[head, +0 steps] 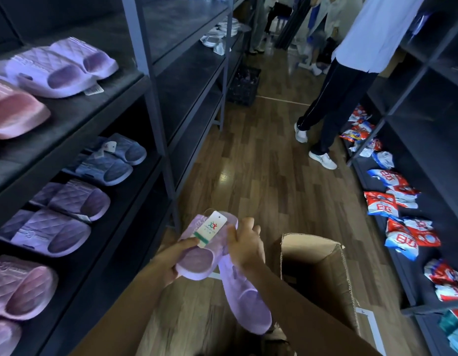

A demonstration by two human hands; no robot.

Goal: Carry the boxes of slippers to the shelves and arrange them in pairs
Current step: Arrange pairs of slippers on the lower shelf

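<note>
Already, on the left, the dark shelves hold slippers side by side in twos: a pale purple pair up top with a pink slipper next to it, a blue-grey pair on the next shelf down, then a purple pair below that, and more pink-purple ones at the bottom. Each pair has its open heel ends facing the aisle, which probably makes them easy to see and pick. In the middle, the left hand is wrapped around one light purple slipper with a white paper tag on top. The right hand is closed on the second light purple slipper, which hangs down with its heel end low. Both hands are close together, and the two slippers touch, most likely so the pair can be lined up before it goes on a shelf. Just to the right sits the open cardboard box on the wooden floor, close enough to reach into. Further right, another person stands in the aisle, and red, white and blue packets lie along the low shelf on the other side.
</note>
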